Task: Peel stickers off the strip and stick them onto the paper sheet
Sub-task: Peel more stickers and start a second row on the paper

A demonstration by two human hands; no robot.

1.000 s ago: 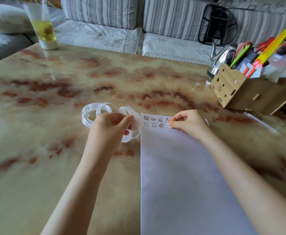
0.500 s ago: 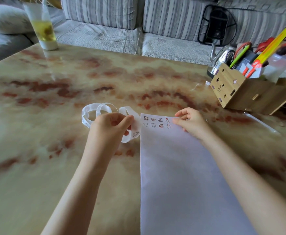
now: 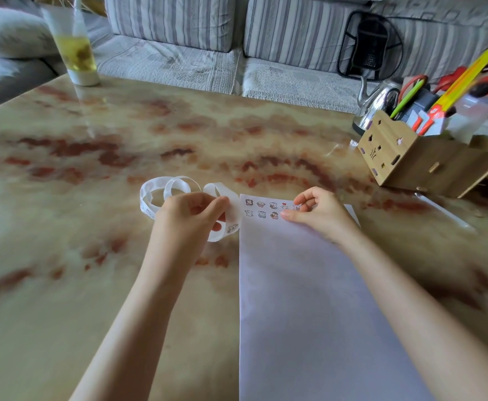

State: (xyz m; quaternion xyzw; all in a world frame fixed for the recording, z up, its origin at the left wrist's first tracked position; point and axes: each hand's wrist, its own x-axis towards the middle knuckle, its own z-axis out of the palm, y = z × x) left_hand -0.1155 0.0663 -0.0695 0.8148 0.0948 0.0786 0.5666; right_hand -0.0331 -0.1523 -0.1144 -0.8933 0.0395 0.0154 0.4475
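Now, left hand on the strip, right hand at the paper sheet.
From the head camera: the left hand (image 3: 192,211) pinches the white strip (image 3: 223,193) between thumb and fingers, and the strip's loose loops curl on the counter (image 3: 121,140) just left of the paper sheet (image 3: 309,299). Two rows of small stickers (image 3: 261,208) sit along the sheet's far edge. The right hand (image 3: 321,211) is at the end of those rows, fingers loosely curled and released, gripping nothing, thumb tip at the sheet. A wooden organiser (image 3: 419,160) stands far right, a glass (image 3: 77,53) far left.
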